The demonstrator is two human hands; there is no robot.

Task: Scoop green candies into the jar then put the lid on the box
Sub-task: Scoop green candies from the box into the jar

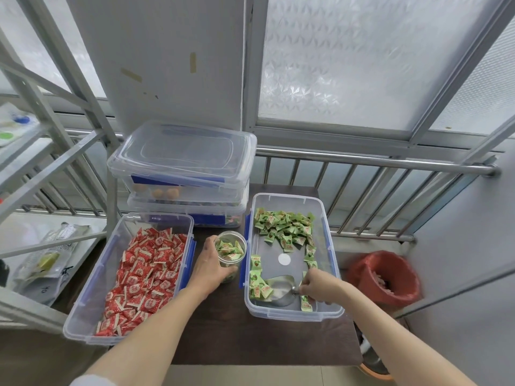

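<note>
1. At the far left, a metal shelf (41, 151) is standing beside the dark bench (223, 338), with packets lying on its lower level.
2. A clear box of red candies (145, 274) is sitting open on the bench's left side.
3. Behind it, two lidded clear boxes are stacked, and a loose clear lid (181, 154) is lying tilted on top of the stack.
4. The jar (230, 252), partly filled with green candies, is being held upright on the bench between the two open boxes; the left hand (213, 267) is wrapped around its side.
5. The box of green candies (291, 254) is standing open on the right, with the candies (284, 222) heaped at its far end and scattered along both sides.
6. A metal scoop (280, 288) is lying in the near end of that box, and its handle is being pinched by the curled fingers of the right hand (319, 286).
7. A red-lined bin (386, 277) is standing on the floor to the right of the bench.
</note>
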